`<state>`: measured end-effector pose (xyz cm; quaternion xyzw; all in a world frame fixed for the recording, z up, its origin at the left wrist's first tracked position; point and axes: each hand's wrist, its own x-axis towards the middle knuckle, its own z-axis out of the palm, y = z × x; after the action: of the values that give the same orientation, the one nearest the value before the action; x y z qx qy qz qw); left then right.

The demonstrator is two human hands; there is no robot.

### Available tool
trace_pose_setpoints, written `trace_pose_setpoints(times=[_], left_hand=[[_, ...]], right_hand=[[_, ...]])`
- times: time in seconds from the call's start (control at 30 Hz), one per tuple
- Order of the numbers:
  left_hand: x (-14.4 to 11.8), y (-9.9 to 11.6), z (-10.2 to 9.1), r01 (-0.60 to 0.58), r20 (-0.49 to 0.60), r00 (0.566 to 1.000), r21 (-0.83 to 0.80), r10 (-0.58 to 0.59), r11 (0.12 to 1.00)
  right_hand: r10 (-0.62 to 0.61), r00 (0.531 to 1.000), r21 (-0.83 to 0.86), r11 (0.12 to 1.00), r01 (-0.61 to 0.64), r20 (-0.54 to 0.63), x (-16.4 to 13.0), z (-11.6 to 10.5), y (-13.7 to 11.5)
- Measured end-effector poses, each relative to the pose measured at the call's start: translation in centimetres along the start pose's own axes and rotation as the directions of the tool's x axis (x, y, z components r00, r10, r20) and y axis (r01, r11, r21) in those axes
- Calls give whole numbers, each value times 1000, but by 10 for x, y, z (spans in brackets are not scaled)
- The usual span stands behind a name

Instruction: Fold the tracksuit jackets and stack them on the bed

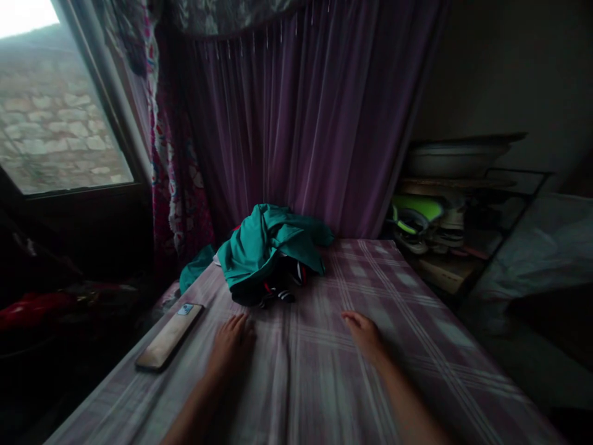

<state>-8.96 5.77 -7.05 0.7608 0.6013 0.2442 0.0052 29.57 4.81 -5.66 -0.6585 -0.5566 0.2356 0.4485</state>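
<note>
My left hand (230, 343) lies flat, palm down, on a checked purple cloth (393, 346) that covers a table or bed. My right hand (365, 337) rests palm down on the same cloth, fingers loosely apart. Neither hand holds anything. Just beyond my left hand sits a crumpled pile of clothes: a teal garment (264, 244) on top of dark pieces with red and white stripes (278, 290). A phone (169, 335) lies face up to the left of my left hand, near the cloth's left edge.
Purple curtains (315, 123) hang behind the pile. A window (50, 117) with a stone wall outside is at the left. A rack (458, 210) with basins and shoes stands at the right. Dark clutter with something red (32, 309) fills the left side.
</note>
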Motion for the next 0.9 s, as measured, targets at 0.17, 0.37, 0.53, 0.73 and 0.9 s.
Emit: trace_pose_setpoints(times=[0.17,0.37,0.53,0.73,0.9], left_hand=[[4,17,-16,14,40,999,-38,-12,999],[3,35,-33,-10,120,993,-12,12,1000],[0,37,-35,7,171,985,22,-11,1000],[-9,30,-27,6,128,992,5,-6,1000],[-18,27,-32,18,20,1000,-121,-15,992]], right_hand=[[18,999,-37,999,-17,35,-47,-15,-3],[-96,994,-215,973,84,-48,-101,-28,7],[-178,978,-227,963,149,-112,-112,-30,19],[-124,984,-181,978,100,-128,-112,-33,10],[-99,988,-186,980,76,-118,-113,-35,7]])
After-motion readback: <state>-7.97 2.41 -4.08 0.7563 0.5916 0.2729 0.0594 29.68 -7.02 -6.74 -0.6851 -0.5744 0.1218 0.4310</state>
